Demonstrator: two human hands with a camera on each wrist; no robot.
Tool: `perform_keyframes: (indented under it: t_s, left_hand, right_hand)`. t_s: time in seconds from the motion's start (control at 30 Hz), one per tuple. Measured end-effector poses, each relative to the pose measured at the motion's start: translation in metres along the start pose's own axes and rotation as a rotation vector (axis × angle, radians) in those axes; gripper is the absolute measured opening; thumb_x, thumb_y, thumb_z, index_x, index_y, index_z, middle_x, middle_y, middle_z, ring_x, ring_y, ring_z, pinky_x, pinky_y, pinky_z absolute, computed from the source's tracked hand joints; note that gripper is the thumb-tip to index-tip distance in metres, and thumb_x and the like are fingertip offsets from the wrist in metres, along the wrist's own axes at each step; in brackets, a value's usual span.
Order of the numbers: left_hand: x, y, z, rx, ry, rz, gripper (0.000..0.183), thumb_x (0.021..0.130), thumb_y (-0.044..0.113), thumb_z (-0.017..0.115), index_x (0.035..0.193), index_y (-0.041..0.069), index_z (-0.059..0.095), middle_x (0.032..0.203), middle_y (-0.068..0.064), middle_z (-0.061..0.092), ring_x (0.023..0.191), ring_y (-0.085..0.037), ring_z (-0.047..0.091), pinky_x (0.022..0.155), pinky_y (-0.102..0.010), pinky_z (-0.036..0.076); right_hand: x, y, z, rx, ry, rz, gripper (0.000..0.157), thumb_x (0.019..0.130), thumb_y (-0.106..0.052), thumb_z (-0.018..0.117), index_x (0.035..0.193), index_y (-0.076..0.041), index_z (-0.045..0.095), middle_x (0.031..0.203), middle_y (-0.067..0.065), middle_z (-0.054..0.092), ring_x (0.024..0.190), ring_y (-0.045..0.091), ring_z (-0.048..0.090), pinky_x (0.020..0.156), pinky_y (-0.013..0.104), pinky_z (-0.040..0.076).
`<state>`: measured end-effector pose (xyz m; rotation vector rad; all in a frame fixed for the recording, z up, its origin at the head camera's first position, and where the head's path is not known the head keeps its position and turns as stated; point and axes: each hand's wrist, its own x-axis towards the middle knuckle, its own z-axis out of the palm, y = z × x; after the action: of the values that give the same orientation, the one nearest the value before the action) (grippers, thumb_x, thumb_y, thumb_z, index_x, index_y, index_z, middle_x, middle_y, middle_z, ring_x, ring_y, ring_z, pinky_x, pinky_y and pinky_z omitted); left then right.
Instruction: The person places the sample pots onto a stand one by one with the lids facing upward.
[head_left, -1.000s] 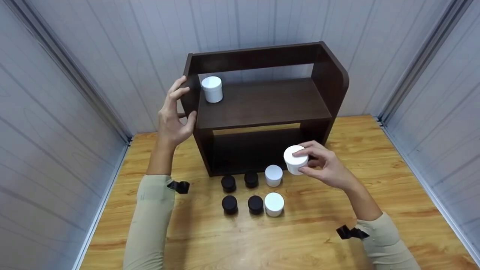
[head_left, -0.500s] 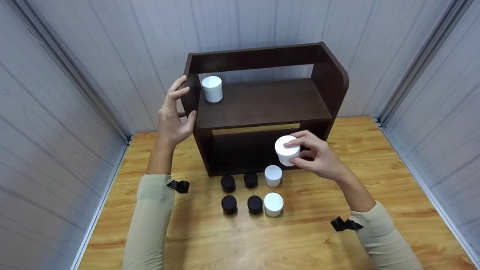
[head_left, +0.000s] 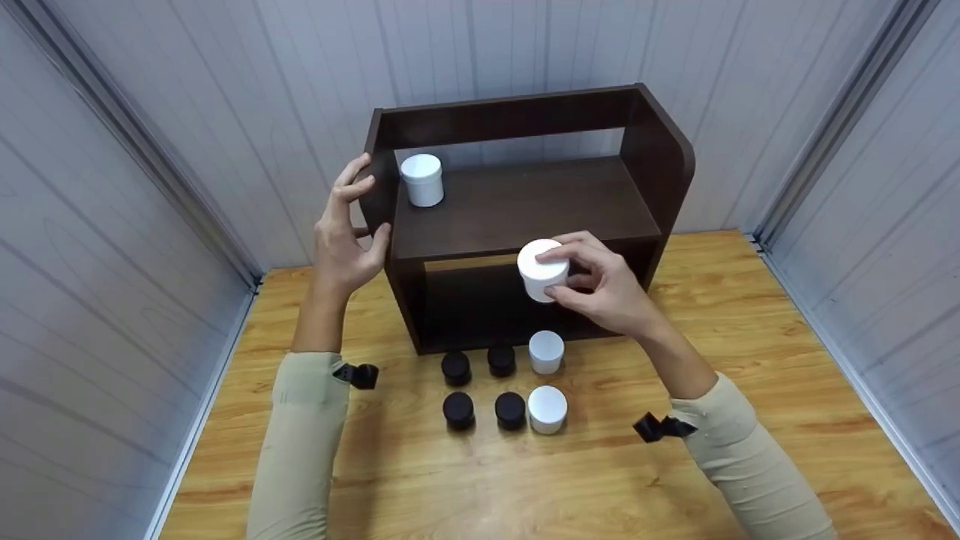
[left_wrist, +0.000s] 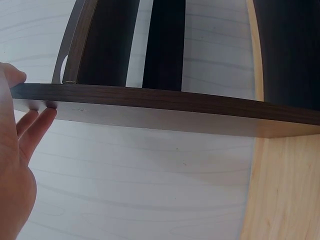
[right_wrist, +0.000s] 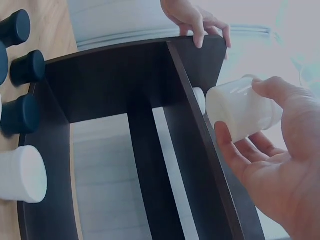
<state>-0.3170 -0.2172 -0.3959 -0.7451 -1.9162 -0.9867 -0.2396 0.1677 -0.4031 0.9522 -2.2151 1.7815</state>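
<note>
Bordering the wood-grain surface (head_left: 480, 487), pale panelled walls (head_left: 97, 240) flank a brown shelf (head_left: 536, 206).

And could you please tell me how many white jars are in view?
4: a shelved jar at left on the upper shelf, a held jar in the right hand, a nearer jar and a farther jar on the table.

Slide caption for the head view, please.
Right hand holds a white jar near a dark shelf; left hand grips the shelf's side.
</note>
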Motion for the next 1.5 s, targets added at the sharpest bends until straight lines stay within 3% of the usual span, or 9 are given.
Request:
perform_keyframes:
  t_s: [0.1, 0.2, 0.33, 0.6, 0.83, 1.07, 1.5]
  left_hand:
    - [0.000, 0.000, 0.000, 0.000, 0.000, -0.005, 0.059, 0.089, -0.006, 0.071, 0.145, 0.009, 0.059, 0.170, -0.014, 0.059, 0.154, -0.029, 0.062, 0.080, -0.034, 0.069]
    - [0.001, 0.000, 0.001, -0.007, 0.004, -0.005, 0.059, 0.089, -0.006, 0.071, 0.144, 0.010, 0.059, 0.169, -0.014, 0.059, 0.155, -0.031, 0.062, 0.102, -0.028, 0.062]
    - [0.002, 0.001, 0.001, -0.015, 0.015, 0.003, 0.059, 0.088, -0.007, 0.071, 0.143, 0.011, 0.059, 0.168, -0.016, 0.060, 0.153, -0.034, 0.063, 0.116, -0.035, 0.058]
    - [0.003, 0.002, 0.001, -0.023, 0.019, 0.011, 0.059, 0.086, -0.010, 0.068, 0.141, 0.010, 0.059, 0.167, -0.018, 0.060, 0.148, -0.037, 0.068, 0.117, -0.043, 0.061]
    - [0.005, 0.003, 0.000, -0.027, 0.018, 0.000, 0.058, 0.086, -0.008, 0.068, 0.141, 0.009, 0.060, 0.168, -0.017, 0.059, 0.148, -0.037, 0.067, 0.124, -0.049, 0.056]
    - [0.004, 0.003, -0.001, -0.011, 0.015, -0.017, 0.058, 0.086, -0.007, 0.069, 0.141, 0.009, 0.060, 0.168, -0.016, 0.059, 0.151, -0.036, 0.064, 0.123, -0.050, 0.055]
    - [0.004, 0.003, -0.002, -0.005, 0.018, -0.011, 0.058, 0.087, -0.006, 0.071, 0.142, 0.010, 0.059, 0.168, -0.017, 0.060, 0.153, -0.035, 0.063, 0.125, -0.043, 0.054]
  right_hand:
    - [0.009, -0.004, 0.006, -0.008, 0.003, 0.007, 0.041, 0.091, 0.011, 0.082, 0.131, 0.010, 0.074, 0.145, 0.026, 0.061, 0.123, 0.012, 0.068, 0.093, 0.021, 0.067]
    - [0.019, -0.008, 0.012, -0.017, 0.008, 0.015, 0.040, 0.092, 0.008, 0.082, 0.132, 0.007, 0.075, 0.146, 0.024, 0.061, 0.123, 0.016, 0.069, 0.092, 0.022, 0.067]
    - [0.032, -0.014, 0.018, -0.015, 0.013, 0.018, 0.041, 0.093, 0.006, 0.083, 0.132, 0.006, 0.075, 0.147, 0.022, 0.060, 0.123, 0.021, 0.069, 0.093, 0.023, 0.067]
    - [0.054, -0.025, 0.033, 0.034, 0.032, -0.006, 0.042, 0.093, 0.005, 0.081, 0.133, 0.010, 0.073, 0.146, 0.024, 0.059, 0.123, 0.025, 0.071, 0.094, 0.024, 0.067]
    - [0.072, -0.033, 0.047, 0.065, 0.047, -0.034, 0.042, 0.092, 0.005, 0.082, 0.132, 0.011, 0.072, 0.146, 0.026, 0.057, 0.127, 0.029, 0.069, 0.095, 0.027, 0.068]
    - [0.089, -0.035, 0.060, 0.081, 0.054, -0.028, 0.042, 0.091, 0.006, 0.082, 0.132, 0.010, 0.073, 0.145, 0.023, 0.059, 0.125, 0.034, 0.072, 0.095, 0.030, 0.068]
    - [0.114, -0.033, 0.079, 0.045, 0.050, -0.034, 0.041, 0.091, 0.002, 0.085, 0.132, 0.005, 0.076, 0.146, 0.022, 0.061, 0.124, 0.030, 0.073, 0.092, 0.039, 0.070]
